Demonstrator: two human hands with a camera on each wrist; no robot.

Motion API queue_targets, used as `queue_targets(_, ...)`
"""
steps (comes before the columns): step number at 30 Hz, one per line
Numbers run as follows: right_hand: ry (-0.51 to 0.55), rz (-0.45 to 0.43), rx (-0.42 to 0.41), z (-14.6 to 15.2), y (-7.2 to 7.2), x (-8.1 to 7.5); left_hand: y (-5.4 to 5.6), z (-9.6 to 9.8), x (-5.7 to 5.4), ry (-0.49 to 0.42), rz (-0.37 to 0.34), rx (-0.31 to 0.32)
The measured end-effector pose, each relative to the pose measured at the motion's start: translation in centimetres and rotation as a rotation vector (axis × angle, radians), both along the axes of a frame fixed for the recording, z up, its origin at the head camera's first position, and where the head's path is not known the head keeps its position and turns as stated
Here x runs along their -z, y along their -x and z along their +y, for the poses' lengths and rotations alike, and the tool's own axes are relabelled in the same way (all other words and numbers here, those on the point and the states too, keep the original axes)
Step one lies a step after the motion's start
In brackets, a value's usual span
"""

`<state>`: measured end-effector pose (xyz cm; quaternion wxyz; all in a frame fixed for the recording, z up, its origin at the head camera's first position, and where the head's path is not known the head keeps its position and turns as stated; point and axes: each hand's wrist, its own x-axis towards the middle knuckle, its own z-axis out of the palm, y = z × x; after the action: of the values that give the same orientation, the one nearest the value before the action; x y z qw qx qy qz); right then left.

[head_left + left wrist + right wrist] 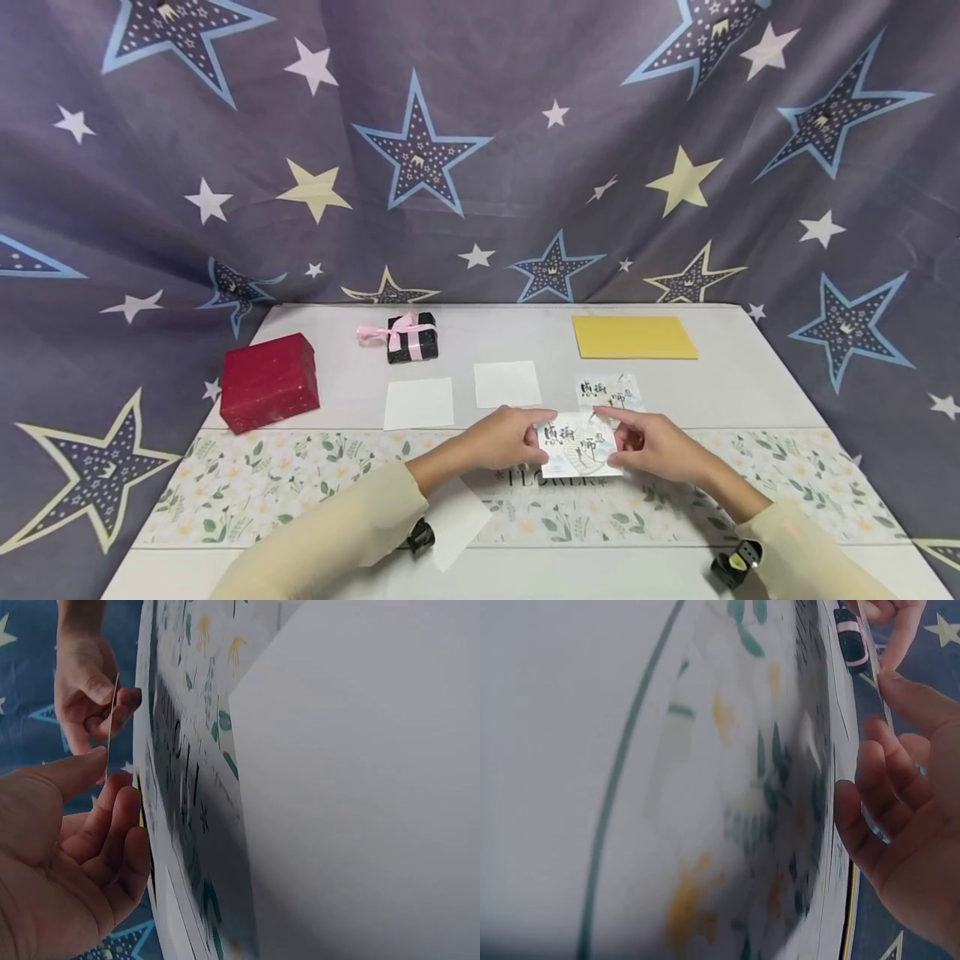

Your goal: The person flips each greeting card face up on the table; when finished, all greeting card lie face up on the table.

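Observation:
A white greeting card (579,454) with dark brushed Chinese characters is held up above the floral strip of the table. My left hand (512,437) pinches its left edge between thumb and fingers. At the opposite edge, my right hand (654,443) pinches it the same way. Seen edge-on in the left wrist view, the card (112,724) is a thin line between the two hands. A similar card (609,388) lies flat just behind the held one, partly covered by it.
Two white paper squares (418,403) lie left of the cards, and another white sheet (456,521) is under my left forearm. Farther back are a red box (268,383), a black gift box (422,343) with pink ribbon, and a yellow envelope-like sheet (635,337). A star-patterned curtain (480,183) hangs behind.

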<state>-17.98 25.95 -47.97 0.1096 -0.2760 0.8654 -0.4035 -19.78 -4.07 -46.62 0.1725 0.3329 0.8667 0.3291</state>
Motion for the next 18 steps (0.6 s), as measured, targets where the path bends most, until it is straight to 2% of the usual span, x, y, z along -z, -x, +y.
queue_targets(6, 0.002, 0.003, 0.015, 1.9, -0.5, 0.0, -0.1, 2.1, 0.0, 0.062, 0.028, 0.040)
queue_targets(10, -0.016, -0.028, 0.020, 2.9, -0.6, -0.1, -0.1, 3.2, -0.1, 0.093, 0.051, 0.078)
queue_targets(13, -0.022, -0.056, 0.020, 3.6, -0.7, 0.0, 0.0, 3.9, 0.1, 0.111, 0.064, 0.091)
queue_targets(18, -0.065, -0.047, 0.022, 4.5, -0.6, 0.2, 0.3, 5.1, 0.3, 0.144, 0.063, 0.105)
